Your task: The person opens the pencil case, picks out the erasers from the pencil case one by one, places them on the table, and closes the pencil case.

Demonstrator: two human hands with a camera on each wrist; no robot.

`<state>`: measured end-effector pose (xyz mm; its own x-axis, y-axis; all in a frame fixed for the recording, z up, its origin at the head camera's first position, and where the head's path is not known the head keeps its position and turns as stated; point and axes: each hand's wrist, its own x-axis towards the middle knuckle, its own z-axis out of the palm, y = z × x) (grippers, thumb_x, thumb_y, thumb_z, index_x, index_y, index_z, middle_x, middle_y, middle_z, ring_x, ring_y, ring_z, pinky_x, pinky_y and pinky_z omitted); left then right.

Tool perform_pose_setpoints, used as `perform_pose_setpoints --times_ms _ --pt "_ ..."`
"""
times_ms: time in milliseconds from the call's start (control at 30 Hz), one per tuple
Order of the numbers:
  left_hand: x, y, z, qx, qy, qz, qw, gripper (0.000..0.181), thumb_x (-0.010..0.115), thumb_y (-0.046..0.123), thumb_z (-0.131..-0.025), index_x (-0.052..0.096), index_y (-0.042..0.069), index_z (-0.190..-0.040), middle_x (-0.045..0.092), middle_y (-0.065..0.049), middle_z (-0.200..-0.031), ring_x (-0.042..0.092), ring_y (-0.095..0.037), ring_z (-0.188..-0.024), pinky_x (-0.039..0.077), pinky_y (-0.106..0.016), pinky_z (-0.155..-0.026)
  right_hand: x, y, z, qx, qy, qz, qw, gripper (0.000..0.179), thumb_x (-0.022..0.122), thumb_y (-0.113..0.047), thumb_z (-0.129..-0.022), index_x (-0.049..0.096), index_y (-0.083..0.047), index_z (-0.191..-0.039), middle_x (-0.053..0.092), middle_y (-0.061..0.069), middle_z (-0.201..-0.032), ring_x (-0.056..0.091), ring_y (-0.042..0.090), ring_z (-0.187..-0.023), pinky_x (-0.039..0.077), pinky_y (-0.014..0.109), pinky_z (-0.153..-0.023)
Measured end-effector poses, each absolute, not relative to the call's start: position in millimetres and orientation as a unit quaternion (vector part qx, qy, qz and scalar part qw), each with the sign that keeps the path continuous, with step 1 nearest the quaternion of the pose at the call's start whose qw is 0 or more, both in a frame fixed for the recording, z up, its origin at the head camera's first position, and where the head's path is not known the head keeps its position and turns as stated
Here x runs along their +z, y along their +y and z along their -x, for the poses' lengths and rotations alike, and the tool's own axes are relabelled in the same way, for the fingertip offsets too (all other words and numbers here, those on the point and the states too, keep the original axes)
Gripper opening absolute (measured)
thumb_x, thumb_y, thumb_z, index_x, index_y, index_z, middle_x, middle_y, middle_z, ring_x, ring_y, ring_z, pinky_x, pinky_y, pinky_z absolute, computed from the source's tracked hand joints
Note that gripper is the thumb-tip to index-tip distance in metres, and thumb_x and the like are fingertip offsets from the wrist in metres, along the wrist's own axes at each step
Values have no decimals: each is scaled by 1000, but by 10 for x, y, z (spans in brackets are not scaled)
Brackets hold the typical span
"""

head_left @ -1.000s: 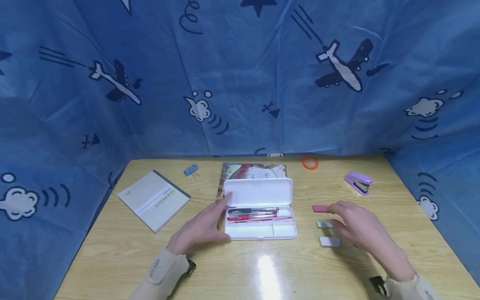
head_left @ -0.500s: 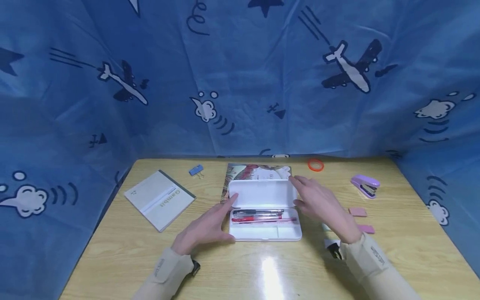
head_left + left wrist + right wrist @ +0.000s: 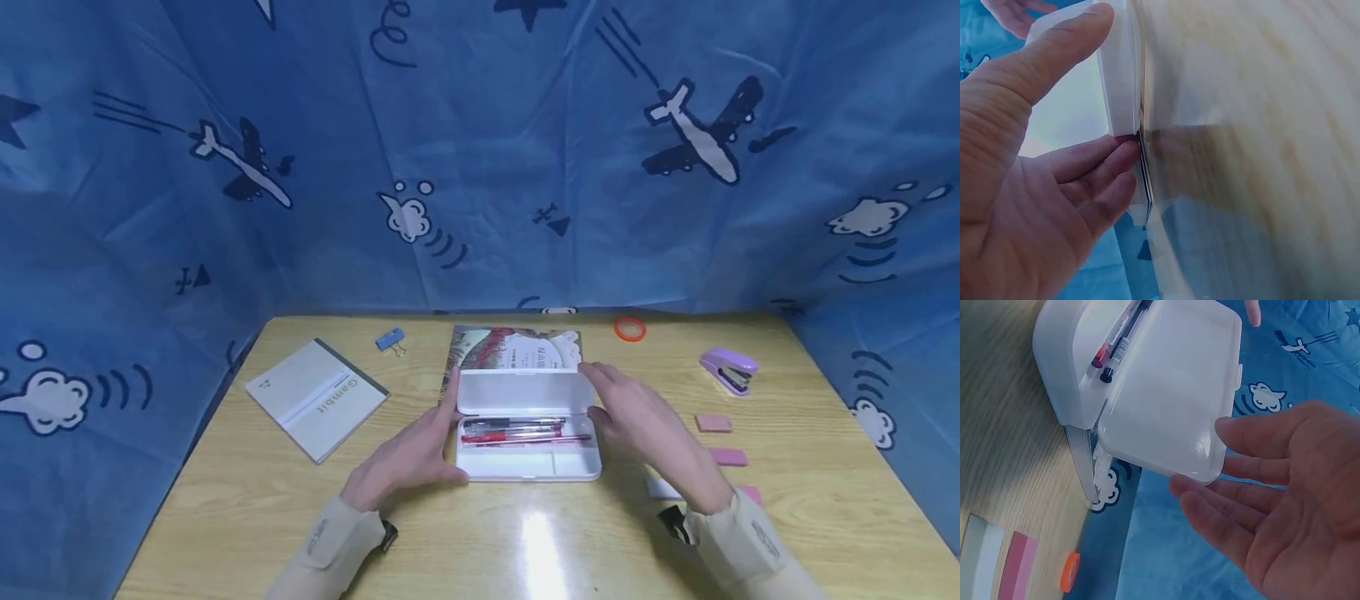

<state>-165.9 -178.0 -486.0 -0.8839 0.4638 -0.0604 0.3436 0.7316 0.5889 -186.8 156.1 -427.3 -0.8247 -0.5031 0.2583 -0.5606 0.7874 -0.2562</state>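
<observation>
A white pencil case point(image 3: 498, 463) lies at the middle of the table with its lid point(image 3: 525, 392) raised and leaning. Several pens point(image 3: 513, 425), red and black, rest in its long rear compartment; the front part looks bare. At the left end, my left hand point(image 3: 405, 457) holds the case, thumb on the near corner and fingers at the rear by the hinge. The left wrist view shows those fingers point(image 3: 1100, 165) bent against its edge. My right hand point(image 3: 648, 417) pinches the lid's right corner, with thumb inside and fingers behind in the right wrist view.
A patterned booklet point(image 3: 517, 348) lies under the case's rear. To the right are several erasers, including a pink one point(image 3: 713, 423) and a white one point(image 3: 663, 488), plus a purple stapler point(image 3: 729, 370). An orange tape roll point(image 3: 618, 332), blue binder clip point(image 3: 390, 339) and notebook point(image 3: 307, 408) lie farther out.
My right hand has gone left from the erasers to the lid's right corner. The lid now tips slightly forward. The left index finger has shifted from the lid's front to its edge.
</observation>
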Motion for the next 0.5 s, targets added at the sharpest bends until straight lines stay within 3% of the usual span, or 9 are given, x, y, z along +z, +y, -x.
perform_pose_setpoints --times_ms 233,367,500 --pt "-4879 -1755 1675 311 922 -207 100 154 94 30 -70 -35 31 -154 53 -13 -152 47 -29 -144 33 -49 -123 -4270 1615 1737 181 -933 -293 108 45 73 2 -83 61 -1 -125 73 15 -113 67 20 -82 60 41 -70" --pt "-4856 -1767 1659 314 922 -202 107 142 94 30 -69 -12 21 -163 51 -13 -153 47 -32 -144 37 -50 -121 -4298 1635 1691 187 -924 -305 131 38 74 1 -84 63 -4 -120 74 10 -103 62 15 -74 57 36 -65" --pt "-4798 -1808 1642 319 920 -194 118 115 89 37 -75 16 18 -162 46 -11 -158 46 -36 -144 39 -55 -118 -4327 1642 1664 190 -922 -304 145 23 71 -2 -89 66 -9 -110 74 3 -92 60 10 -70 54 30 -60"
